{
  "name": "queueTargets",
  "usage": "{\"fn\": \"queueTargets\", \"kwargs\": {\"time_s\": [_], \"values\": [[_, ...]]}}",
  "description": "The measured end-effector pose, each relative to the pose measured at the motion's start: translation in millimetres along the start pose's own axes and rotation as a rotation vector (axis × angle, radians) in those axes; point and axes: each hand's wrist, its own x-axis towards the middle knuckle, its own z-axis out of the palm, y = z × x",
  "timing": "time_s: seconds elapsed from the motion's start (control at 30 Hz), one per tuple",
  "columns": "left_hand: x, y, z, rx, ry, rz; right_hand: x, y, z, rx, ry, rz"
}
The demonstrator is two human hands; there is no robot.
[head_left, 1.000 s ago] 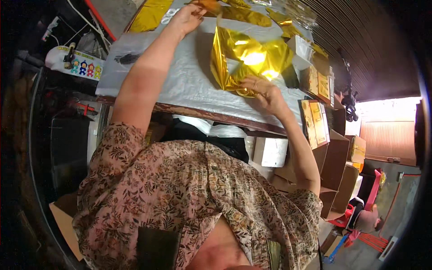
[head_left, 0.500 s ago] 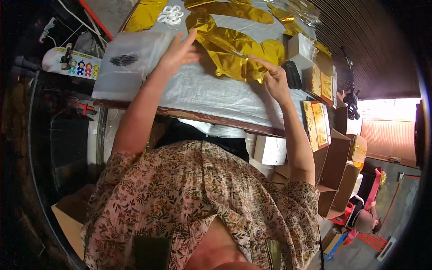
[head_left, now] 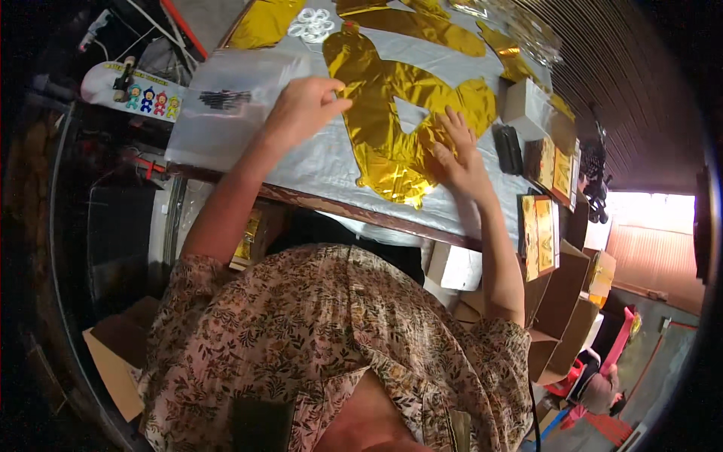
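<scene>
A flat gold foil balloon [head_left: 376,135] with a three-cornered hole lies spread on the plastic-covered table [head_left: 309,169]. On its right part my right hand [head_left: 463,162] rests palm down, fingers stretched and spread. Beside the balloon's left edge is my left hand [head_left: 301,111], its fingers partly bent. Its thumb and forefinger point at that edge with a small gap between them, and nothing shows in them. Whether those fingertips touch the foil I cannot tell.
More gold foil balloons [head_left: 422,32] and white rings [head_left: 311,25] lie farther back. Clear plastic bags [head_left: 199,135] with a dark bundle [head_left: 224,99] are at left. A white box [head_left: 526,105], black case [head_left: 508,149] and printed boxes [head_left: 538,233] line the right. Another person [head_left: 599,388] is far right.
The balloon, earlier raised and folded at its near edge by my right hand, now lies flat. My right hand has opened onto it. My left hand has come down with fingers more bent.
</scene>
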Motion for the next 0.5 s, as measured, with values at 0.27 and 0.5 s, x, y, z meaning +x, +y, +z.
{"fn": "queueTargets", "kwargs": {"time_s": [0.27, 0.5], "values": [[104.7, -80.6, -54.8, 0.473, 0.138, 0.302, 8.7, -23.1, 43.7, -0.474, -0.012, 0.038], [129.9, -101.7, -32.2, 0.591, -0.047, 0.180, 0.7, -30.5, 43.0, -0.465, -0.048, 0.083]]}}
